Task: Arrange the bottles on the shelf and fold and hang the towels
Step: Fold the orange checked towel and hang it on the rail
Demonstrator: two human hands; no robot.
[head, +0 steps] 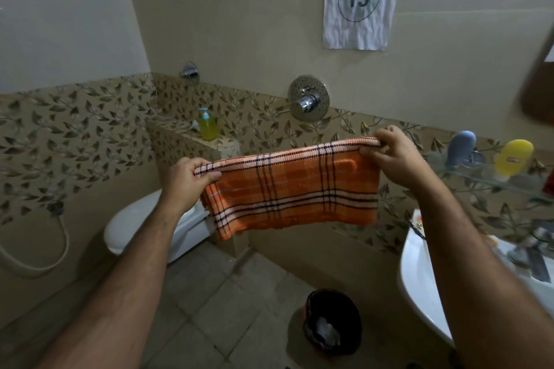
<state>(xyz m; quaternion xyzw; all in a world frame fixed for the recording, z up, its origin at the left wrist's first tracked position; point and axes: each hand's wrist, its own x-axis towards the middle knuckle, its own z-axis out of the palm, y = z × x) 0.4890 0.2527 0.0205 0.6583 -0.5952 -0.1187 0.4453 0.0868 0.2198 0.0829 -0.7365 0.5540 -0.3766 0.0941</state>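
Above the bathroom floor, in mid-air between the toilet (144, 225) and the sink (425, 272), an orange checked towel (293, 192) hangs stretched between two hands held well apart. The left hand (187, 180) pinches the upper left corner with thumb and curled fingers; the right hand (392, 153) grips the upper right corner the same way, a little higher, so the top edge slopes. The towel looks already doubled over, and its lower edge hangs free. Off to the right, a glass shelf (491, 177) carries a grey bottle (460, 148) and a yellow bottle (512, 156), both blurred. No towel rail shows, so where the towel will hang cannot be told. The likeliest trouble, I judge, is the layers sliding apart: with only the two corners pinched, a loosened thumb would let a layer drop and undo the fold. Uneven hand height could also bring the corners together crooked. A full slip would drop the towel toward the floor or the bin (332, 320) below.
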